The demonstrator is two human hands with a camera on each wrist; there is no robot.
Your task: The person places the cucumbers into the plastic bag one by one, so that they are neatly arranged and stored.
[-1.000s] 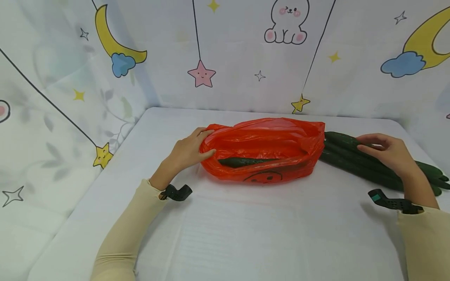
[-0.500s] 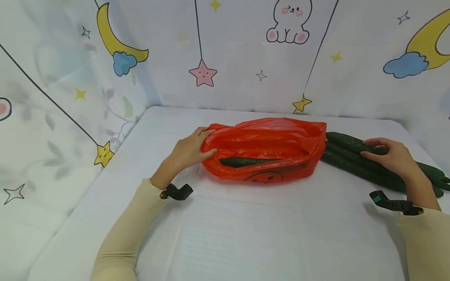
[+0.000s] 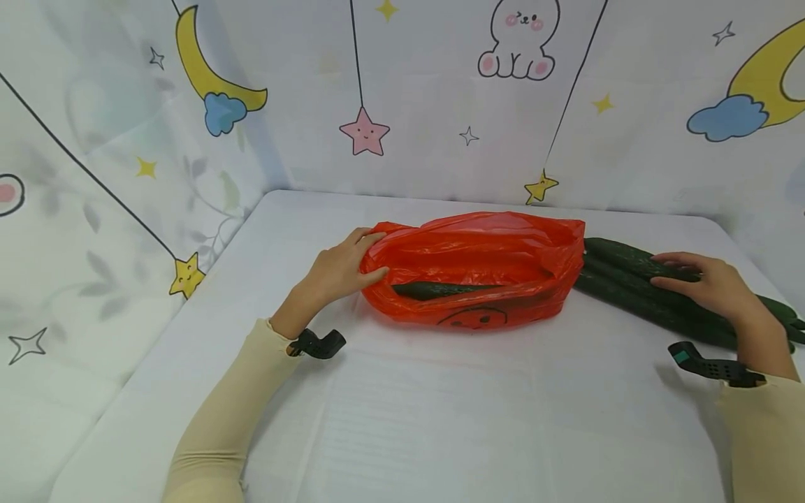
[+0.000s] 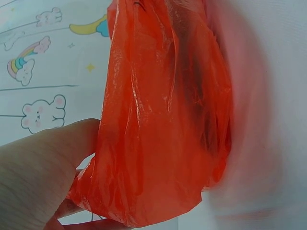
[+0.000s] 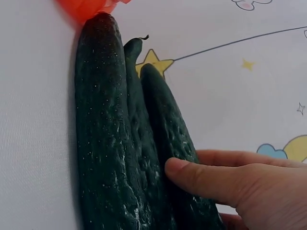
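Two hands [image 3: 342,269] [image 3: 713,283], three cucumbers [image 5: 141,124], one bag [image 3: 478,244], seemingly one cucumber [image 3: 440,290] inside

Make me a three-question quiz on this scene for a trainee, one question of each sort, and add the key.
1. Multiple choice: which hand holds the edge of the red bag? A) left B) right C) both
2. True or false: every cucumber in view lies outside the bag.
3. Fill in the blank: in the right wrist view, ____ cucumbers lie side by side.

Key
1. A: the left hand has its fingers on the bag's edge.
2. False: one cucumber shows inside the bag's opening.
3. Three: the right hand grips one of them.
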